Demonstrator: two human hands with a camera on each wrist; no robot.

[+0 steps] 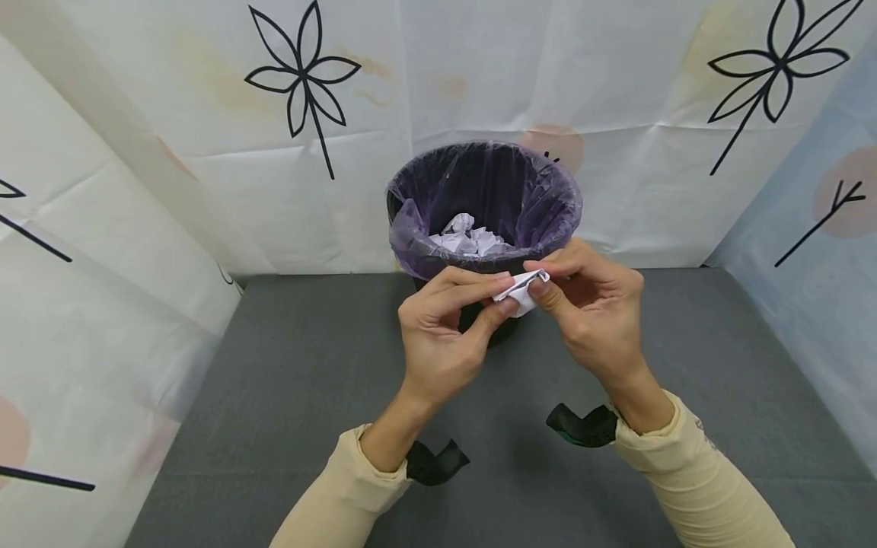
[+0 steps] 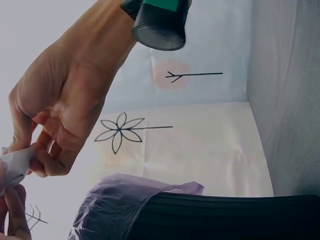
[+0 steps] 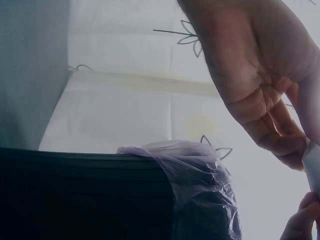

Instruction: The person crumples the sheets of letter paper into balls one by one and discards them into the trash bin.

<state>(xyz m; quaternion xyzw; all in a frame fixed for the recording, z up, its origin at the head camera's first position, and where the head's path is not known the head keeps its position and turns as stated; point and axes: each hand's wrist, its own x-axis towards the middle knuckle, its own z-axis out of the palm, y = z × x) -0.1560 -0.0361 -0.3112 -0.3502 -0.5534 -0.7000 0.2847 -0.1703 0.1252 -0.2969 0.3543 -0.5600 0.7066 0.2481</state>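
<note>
A small folded, creased piece of white paper (image 1: 522, 291) is held up between both hands, just in front of the bin's rim in the head view. My left hand (image 1: 441, 327) pinches its left end between thumb and fingers. On the other end, my right hand (image 1: 599, 304) grips it with thumb and forefinger. The left wrist view has the paper (image 2: 16, 162) at its left edge, with the right hand (image 2: 65, 95) large above it. In the right wrist view, the paper (image 3: 312, 167) is partly cut off by the frame, below the left hand (image 3: 260, 75).
Behind the hands stands a black bin (image 1: 507, 331) lined with a purple plastic bag (image 1: 548, 213). Several crumpled white papers (image 1: 469, 237) lie inside it. A grey surface (image 1: 308, 396) spreads underneath, bordered by patterned cloth walls (image 1: 205, 91). Dark wrist mounts (image 1: 582, 426) stick out from both cuffs.
</note>
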